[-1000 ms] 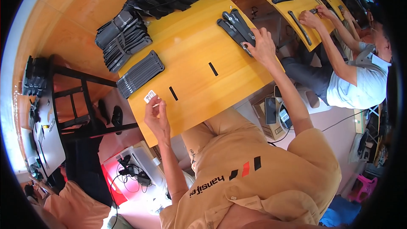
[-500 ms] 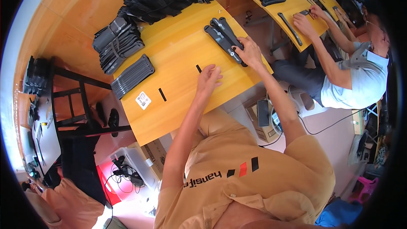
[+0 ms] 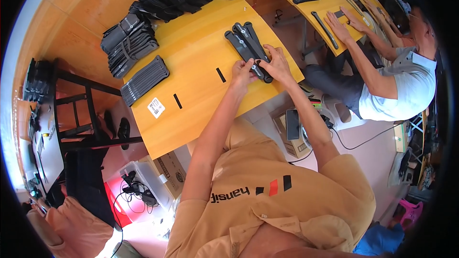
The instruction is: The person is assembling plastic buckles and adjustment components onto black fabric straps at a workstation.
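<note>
Several flat black straps (image 3: 241, 43) with pale printing lie in a small overlapping group at the right side of the yellow table (image 3: 191, 43). My left hand (image 3: 244, 73) pinches a strap near its near end, thumb on top. Close beside it, my right hand (image 3: 277, 67) is closed at the same near end, its thumb and fingertips on the strap. Part of that end is hidden by the fingers. Two short black strips (image 3: 178, 101) and a white label (image 3: 156, 107) lie on the table to the left.
A neat row of black straps (image 3: 146, 80) lies at the table's left edge. Behind it are banded bundles (image 3: 129, 50) and a long heap of black straps (image 3: 177, 0). A co-worker (image 3: 397, 81) sits at another table (image 3: 330, 12) on the right. A black stool frame (image 3: 86, 110) stands left.
My left hand has moved right and forward from above the table to the straps and gripped one. My right hand has shifted slightly nearer me. The co-worker's hands now lie flatter.
</note>
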Demonstrator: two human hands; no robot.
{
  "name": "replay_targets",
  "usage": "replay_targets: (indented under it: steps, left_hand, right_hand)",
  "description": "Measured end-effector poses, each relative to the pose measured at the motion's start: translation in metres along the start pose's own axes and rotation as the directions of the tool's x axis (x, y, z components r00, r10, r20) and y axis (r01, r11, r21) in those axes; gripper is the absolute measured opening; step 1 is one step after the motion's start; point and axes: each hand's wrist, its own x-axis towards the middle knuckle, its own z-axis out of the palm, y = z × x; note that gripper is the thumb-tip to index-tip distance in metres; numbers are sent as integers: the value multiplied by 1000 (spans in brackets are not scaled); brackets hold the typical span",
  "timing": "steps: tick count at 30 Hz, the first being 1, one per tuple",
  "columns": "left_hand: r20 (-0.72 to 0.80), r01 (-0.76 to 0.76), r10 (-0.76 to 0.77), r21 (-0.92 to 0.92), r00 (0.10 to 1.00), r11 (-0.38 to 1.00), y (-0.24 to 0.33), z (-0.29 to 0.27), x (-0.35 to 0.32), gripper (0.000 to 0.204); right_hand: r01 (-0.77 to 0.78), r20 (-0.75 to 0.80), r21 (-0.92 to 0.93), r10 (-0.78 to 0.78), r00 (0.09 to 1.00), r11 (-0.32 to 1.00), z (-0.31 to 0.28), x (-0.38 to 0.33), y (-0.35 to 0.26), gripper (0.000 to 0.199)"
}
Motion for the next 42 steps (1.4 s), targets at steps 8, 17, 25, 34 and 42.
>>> replay_targets:
  steps: [8,17,25,34,42]
  left_hand:
    - [245,49,17,-260,969,964,-5,-18,-3,23]
    - [283,75,5,-274,959,959,-2,-18,-9,28]
    - [227,79,-39,-171,973,982,6,-5,-11,30]
    - [381,31,-11,-46,924,998,1,-16,0,35]
    - [442,92,-48,-79,896,993,0,-17,4,37]
  right_hand:
    - [-114,310,376,-9,951,920,12,10,25,53]
    - [-155,505,473,-122,855,867,-23,-2,7,72]
    - [266,244,119,-288,926,957,-30,-35,-35,84]
    - [355,224,-43,-338,914,934,-22,-37,-25,75]
    - [359,186,-18,-349,918,933,-18,-36,-21,69]
